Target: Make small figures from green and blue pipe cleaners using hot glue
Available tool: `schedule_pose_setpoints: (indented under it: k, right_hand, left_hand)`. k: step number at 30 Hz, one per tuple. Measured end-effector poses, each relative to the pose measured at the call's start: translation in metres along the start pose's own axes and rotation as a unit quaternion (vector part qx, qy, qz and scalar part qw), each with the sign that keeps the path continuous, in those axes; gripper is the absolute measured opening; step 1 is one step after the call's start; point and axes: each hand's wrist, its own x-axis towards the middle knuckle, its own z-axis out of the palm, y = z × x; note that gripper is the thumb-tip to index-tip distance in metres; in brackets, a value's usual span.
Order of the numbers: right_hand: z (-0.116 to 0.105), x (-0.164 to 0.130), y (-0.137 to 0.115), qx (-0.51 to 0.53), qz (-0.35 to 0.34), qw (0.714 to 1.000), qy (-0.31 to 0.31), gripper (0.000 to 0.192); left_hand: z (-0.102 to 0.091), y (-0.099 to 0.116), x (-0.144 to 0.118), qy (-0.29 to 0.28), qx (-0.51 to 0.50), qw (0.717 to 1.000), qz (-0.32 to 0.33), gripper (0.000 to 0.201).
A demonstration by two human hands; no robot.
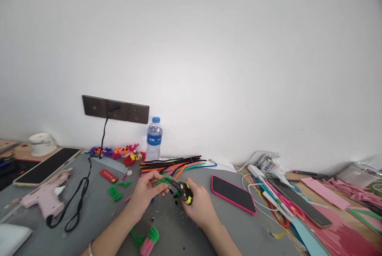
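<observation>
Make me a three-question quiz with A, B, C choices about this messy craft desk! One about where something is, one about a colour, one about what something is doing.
1. Where does the water bottle stand?
A. by the wall, under the sockets
B. on the phone
C. beside the glue gun

2. What colour is the case around the phone lying to the right of the hands?
A. blue
B. pink
C. yellow

3. What is the right hand doing?
A. resting flat on the desk
B. holding the bottle
C. gripping black-and-yellow pliers

Answers: 1 A, the bottle is at the back, just below the sockets' right end. 2 B, a pink rim frames the dark screen. 3 C, its fingers wrap the handles, and the tips point to the green piece in the left hand.
</observation>
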Motion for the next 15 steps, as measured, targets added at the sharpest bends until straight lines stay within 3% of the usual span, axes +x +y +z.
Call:
schedule_pose_setpoints:
  k: [15]
  right_hand:
    - [0.002, -0.001, 0.002, -0.008, 0.0, 1.0, 0.02, 0.023]
  left_hand:
    - [0.008, 0.011, -0.004, 0.039, -0.002, 0.999, -0.026, 0.042]
